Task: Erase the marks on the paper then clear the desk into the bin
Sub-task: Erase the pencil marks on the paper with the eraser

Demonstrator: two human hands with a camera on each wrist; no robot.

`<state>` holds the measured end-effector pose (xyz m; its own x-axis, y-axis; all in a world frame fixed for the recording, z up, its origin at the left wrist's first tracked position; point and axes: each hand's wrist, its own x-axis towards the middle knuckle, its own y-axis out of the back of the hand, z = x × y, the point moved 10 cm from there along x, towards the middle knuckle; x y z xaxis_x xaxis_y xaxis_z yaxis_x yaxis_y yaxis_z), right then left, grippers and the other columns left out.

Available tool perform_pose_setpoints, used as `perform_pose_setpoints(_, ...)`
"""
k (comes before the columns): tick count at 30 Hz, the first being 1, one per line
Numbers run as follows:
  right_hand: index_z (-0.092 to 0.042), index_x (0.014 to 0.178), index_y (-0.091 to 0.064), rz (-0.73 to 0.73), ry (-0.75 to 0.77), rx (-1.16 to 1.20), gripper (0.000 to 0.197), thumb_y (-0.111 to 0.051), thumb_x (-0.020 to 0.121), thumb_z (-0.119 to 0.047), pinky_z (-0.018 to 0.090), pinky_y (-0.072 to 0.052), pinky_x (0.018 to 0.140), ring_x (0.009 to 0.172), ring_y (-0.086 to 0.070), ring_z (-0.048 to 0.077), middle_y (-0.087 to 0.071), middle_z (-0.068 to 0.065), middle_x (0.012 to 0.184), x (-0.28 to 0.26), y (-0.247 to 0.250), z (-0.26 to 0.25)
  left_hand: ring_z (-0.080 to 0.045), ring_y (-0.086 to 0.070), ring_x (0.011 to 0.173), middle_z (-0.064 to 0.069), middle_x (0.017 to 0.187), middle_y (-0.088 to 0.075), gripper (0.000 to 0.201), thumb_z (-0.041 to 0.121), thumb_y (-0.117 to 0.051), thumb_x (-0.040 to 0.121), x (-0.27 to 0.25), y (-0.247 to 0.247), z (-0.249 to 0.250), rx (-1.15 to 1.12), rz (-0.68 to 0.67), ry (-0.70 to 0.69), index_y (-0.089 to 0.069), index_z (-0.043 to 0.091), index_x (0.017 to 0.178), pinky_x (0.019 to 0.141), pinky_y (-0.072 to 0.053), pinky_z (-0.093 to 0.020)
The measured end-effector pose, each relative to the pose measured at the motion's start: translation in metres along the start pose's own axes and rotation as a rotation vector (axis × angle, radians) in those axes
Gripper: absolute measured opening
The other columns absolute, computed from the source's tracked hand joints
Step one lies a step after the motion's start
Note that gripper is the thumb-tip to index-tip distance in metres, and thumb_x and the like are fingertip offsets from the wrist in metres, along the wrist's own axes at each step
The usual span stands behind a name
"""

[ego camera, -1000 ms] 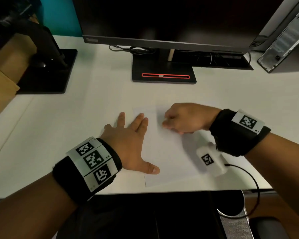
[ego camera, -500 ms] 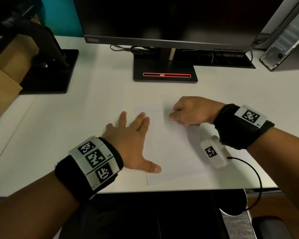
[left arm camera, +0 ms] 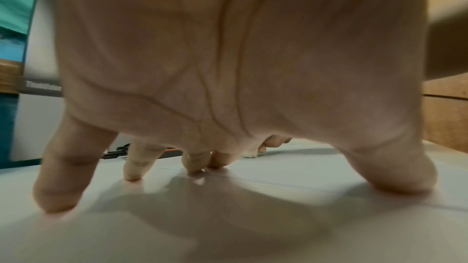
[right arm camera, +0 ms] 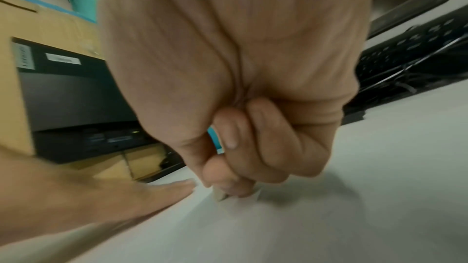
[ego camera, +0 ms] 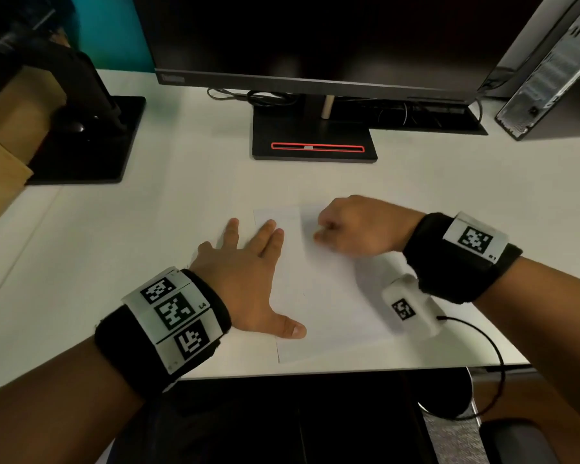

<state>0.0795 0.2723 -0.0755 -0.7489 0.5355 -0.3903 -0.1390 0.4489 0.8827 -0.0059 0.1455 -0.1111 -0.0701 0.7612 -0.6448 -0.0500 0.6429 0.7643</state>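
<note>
A white desk (ego camera: 181, 202) under dim light carries a dark monitor (ego camera: 315, 38) on a black stand (ego camera: 313, 142) with a red-edged slot. A second black stand (ego camera: 87, 142) and cardboard boxes (ego camera: 10, 128) sit left, a computer tower (ego camera: 549, 68) right.

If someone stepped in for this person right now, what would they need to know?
Left hand: flat, fingers spread, pressing the white paper sheet onto the white desk.
Right hand: pinching a small pale eraser, tip on the sheet's far part.
Done: no marks visible on the paper from the head view.
Left: finish rubbing, then clear the desk into the bin, which is not clearly in view.
</note>
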Motion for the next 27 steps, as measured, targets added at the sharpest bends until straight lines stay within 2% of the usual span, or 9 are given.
perform_pose_setpoints(2, -0.007, 0.074, -0.054, -0.046, 0.028, 0.015, 0.041, -0.049, 0.101, -0.036, 0.038, -0.047, 0.068, 0.069, -0.055, 0.023, -0.061, 0.007, 0.075, 0.0, -0.009, -0.007, -0.04, 0.024, 0.149, 0.01, 0.157, 0.041, 0.142, 0.099, -0.046, 0.06, 0.0, 0.0, -0.001, 0.0, 0.0, 0.001, 0.03, 0.023, 0.153, 0.119, -0.018, -0.06)
perform_pose_setpoints(6, -0.013, 0.066, -0.059, -0.032, -0.119, 0.116, 0.04, -0.054, 0.097, -0.036, 0.032, -0.048, 0.057, 0.049, -0.051, 0.019, -0.059, 0.003, 0.058, 0.006, 0.008, 0.038, -0.04, 0.024, 0.149, 0.01, 0.158, 0.041, 0.142, 0.099, -0.046, 0.061, -0.001, 0.0, 0.0, -0.009, 0.003, -0.006, 0.029, 0.023, 0.154, 0.12, -0.016, -0.061)
perform_pose_setpoints(9, -0.014, 0.066, -0.056, 0.015, -0.144, 0.075, 0.041, -0.053, 0.098, -0.038, 0.032, -0.046, 0.058, 0.057, -0.054, 0.022, -0.062, 0.005, 0.064, 0.008, 0.019, 0.047, -0.04, 0.024, 0.149, 0.01, 0.158, 0.041, 0.142, 0.099, -0.046, 0.061, -0.001, 0.0, 0.0, -0.012, 0.003, -0.005, 0.029, 0.023, 0.154, 0.12, -0.016, -0.061)
perform_pose_setpoints(12, -0.011, 0.071, -0.053, -0.025, -0.059, -0.001, 0.039, -0.051, 0.099, -0.039, 0.04, -0.049, 0.067, 0.07, -0.058, 0.026, -0.066, 0.01, 0.079, 0.009, 0.009, 0.026, -0.04, 0.023, 0.15, 0.01, 0.158, 0.04, 0.142, 0.1, -0.045, 0.06, 0.0, 0.0, 0.0, -0.004, 0.01, -0.006, 0.029, 0.023, 0.154, 0.119, -0.018, -0.061)
perform_pose_setpoints(16, -0.013, 0.068, -0.057, -0.09, -0.095, 0.095, 0.039, -0.053, 0.098, -0.038, 0.035, -0.049, 0.061, 0.053, -0.05, 0.021, -0.06, 0.006, 0.062, 0.01, 0.007, 0.036, -0.04, 0.024, 0.149, 0.01, 0.157, 0.041, 0.142, 0.1, -0.045, 0.06, 0.0, -0.001, -0.001, -0.016, 0.004, -0.008, 0.029, 0.024, 0.154, 0.119, -0.016, -0.061)
perform_pose_setpoints(19, -0.014, 0.068, -0.059, -0.014, -0.178, 0.115, 0.039, -0.054, 0.098, -0.038, 0.03, -0.047, 0.057, 0.054, -0.052, 0.02, -0.061, 0.005, 0.063, 0.011, 0.023, 0.055, -0.04, 0.024, 0.149, 0.01, 0.157, 0.041, 0.142, 0.099, -0.046, 0.061, 0.0, -0.001, -0.001, -0.012, 0.003, -0.007, 0.03, 0.023, 0.154, 0.12, -0.015, -0.062)
perform_pose_setpoints(21, -0.013, 0.068, -0.055, 0.002, -0.155, 0.072, 0.038, -0.053, 0.098, -0.037, 0.03, -0.046, 0.056, 0.057, -0.052, 0.021, -0.059, 0.005, 0.063, 0.012, 0.022, 0.046, -0.04, 0.024, 0.149, 0.01, 0.157, 0.041, 0.142, 0.099, -0.046, 0.06, 0.0, -0.001, -0.001, -0.01, 0.002, -0.007, 0.03, 0.023, 0.154, 0.12, -0.016, -0.061)
perform_pose_setpoints(24, -0.013, 0.068, -0.054, -0.065, -0.102, 0.101, 0.037, -0.052, 0.098, -0.036, 0.031, -0.046, 0.057, 0.053, -0.05, 0.02, -0.058, 0.004, 0.062, 0.014, 0.007, 0.028, -0.04, 0.024, 0.149, 0.01, 0.157, 0.041, 0.142, 0.1, -0.046, 0.06, 0.0, -0.001, -0.001, -0.008, 0.001, -0.005, 0.03, 0.024, 0.153, 0.119, -0.017, -0.061)
perform_pose_setpoints(27, -0.013, 0.067, -0.058, -0.089, -0.163, 0.267, 0.037, -0.056, 0.099, -0.031, 0.031, -0.042, 0.053, 0.049, -0.045, 0.02, -0.056, 0.005, 0.061, 0.017, 0.006, 0.039, -0.04, 0.024, 0.149, 0.01, 0.157, 0.041, 0.142, 0.099, -0.046, 0.06, -0.001, 0.0, 0.0, -0.007, -0.002, -0.003, 0.03, 0.024, 0.154, 0.119, -0.017, -0.061)
